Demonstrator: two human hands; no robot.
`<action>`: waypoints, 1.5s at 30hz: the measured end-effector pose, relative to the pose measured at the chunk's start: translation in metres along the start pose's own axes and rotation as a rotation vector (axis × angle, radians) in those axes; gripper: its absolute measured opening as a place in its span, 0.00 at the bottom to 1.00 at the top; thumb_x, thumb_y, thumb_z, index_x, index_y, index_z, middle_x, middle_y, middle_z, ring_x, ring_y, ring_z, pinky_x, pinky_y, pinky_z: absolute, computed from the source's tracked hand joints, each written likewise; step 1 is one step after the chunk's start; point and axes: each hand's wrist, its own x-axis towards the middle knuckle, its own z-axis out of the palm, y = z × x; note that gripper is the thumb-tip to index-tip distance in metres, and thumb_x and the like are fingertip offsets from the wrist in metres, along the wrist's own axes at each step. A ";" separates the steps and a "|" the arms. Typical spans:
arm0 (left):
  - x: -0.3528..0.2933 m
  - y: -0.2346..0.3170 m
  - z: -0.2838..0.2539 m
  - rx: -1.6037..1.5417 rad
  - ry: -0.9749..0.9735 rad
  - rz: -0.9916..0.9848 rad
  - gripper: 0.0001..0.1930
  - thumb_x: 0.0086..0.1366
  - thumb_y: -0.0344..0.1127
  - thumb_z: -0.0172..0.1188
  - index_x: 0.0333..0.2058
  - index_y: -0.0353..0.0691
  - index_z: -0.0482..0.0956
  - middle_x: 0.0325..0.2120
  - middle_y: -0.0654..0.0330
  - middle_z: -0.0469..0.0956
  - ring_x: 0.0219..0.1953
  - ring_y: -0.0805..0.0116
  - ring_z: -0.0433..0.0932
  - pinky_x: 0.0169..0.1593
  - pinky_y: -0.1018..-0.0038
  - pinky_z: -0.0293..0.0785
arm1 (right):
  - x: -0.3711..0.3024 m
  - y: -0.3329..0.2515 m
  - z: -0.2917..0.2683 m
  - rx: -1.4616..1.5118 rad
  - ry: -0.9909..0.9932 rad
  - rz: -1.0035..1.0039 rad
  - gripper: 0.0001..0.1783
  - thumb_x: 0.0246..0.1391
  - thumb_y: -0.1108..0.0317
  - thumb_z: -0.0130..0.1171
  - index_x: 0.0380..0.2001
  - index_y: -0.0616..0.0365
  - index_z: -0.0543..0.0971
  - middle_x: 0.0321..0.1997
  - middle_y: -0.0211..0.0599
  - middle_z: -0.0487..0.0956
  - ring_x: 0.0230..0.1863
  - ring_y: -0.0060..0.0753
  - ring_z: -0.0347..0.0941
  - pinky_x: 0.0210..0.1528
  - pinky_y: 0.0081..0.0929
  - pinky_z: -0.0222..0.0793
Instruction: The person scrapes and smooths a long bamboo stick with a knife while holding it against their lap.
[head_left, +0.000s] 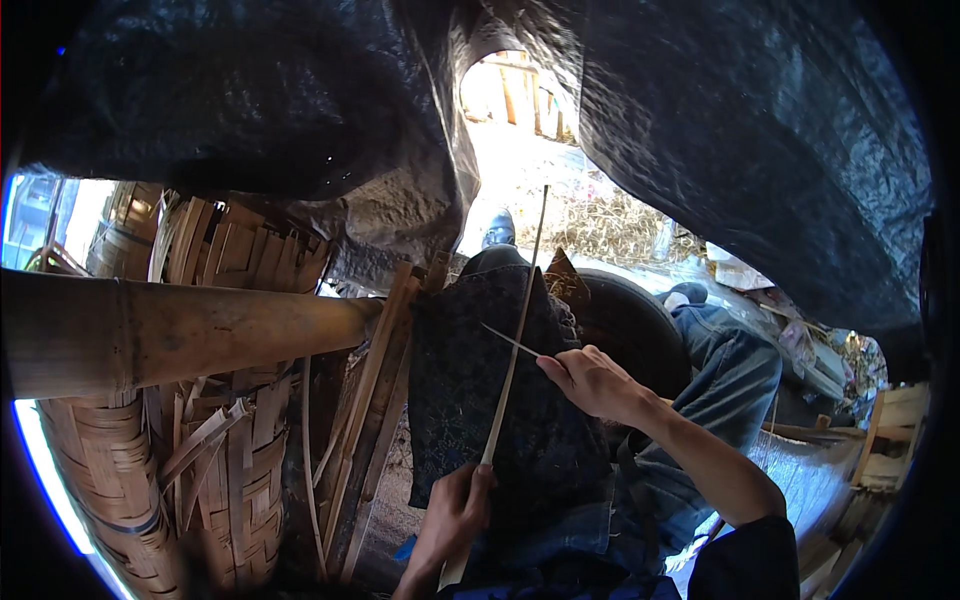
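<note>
A long, thin bamboo strip [505, 405] slants up and away from my lap, its far end narrowing to a tip. Around its lower part my left hand [455, 515] is closed, with the near end showing below the fist. My right hand [600, 385] grips a knife [508, 339] whose narrow blade points left and crosses the strip about midway. The handle is hidden inside my fingers. Beneath both hands, a dark patterned cloth [455, 370] covers my lap, sprinkled with small shavings.
A thick bamboo pole [230, 335] juts in from the left, above woven bamboo baskets [110, 470]. Upright bamboo slats [365, 410] stand just left of my lap. Dark plastic sheeting [740, 130] hangs ahead. Past my right hand sits a dark round container [635, 325].
</note>
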 end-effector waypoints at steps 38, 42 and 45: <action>-0.061 -0.033 -0.001 -0.359 0.074 -0.105 0.14 0.69 0.45 0.49 0.32 0.40 0.72 0.17 0.71 0.65 0.17 0.83 0.62 0.19 0.82 0.56 | 0.019 0.035 0.008 -0.017 -0.023 0.010 0.27 0.65 0.55 0.42 0.18 0.64 0.73 0.20 0.56 0.74 0.27 0.52 0.74 0.32 0.40 0.66; -0.066 -0.036 -0.003 -0.354 0.057 -0.114 0.14 0.70 0.45 0.48 0.30 0.41 0.71 0.16 0.71 0.63 0.17 0.83 0.60 0.18 0.82 0.54 | 0.016 0.047 0.012 -0.048 0.071 -0.002 0.30 0.65 0.51 0.39 0.18 0.65 0.73 0.22 0.57 0.75 0.29 0.55 0.75 0.31 0.44 0.66; -0.084 -0.046 -0.011 -0.347 0.066 -0.163 0.14 0.70 0.44 0.47 0.29 0.41 0.71 0.14 0.72 0.62 0.15 0.83 0.59 0.18 0.82 0.52 | 0.035 0.059 0.001 0.006 0.017 -0.004 0.31 0.65 0.50 0.39 0.19 0.64 0.73 0.22 0.57 0.76 0.32 0.56 0.75 0.33 0.46 0.67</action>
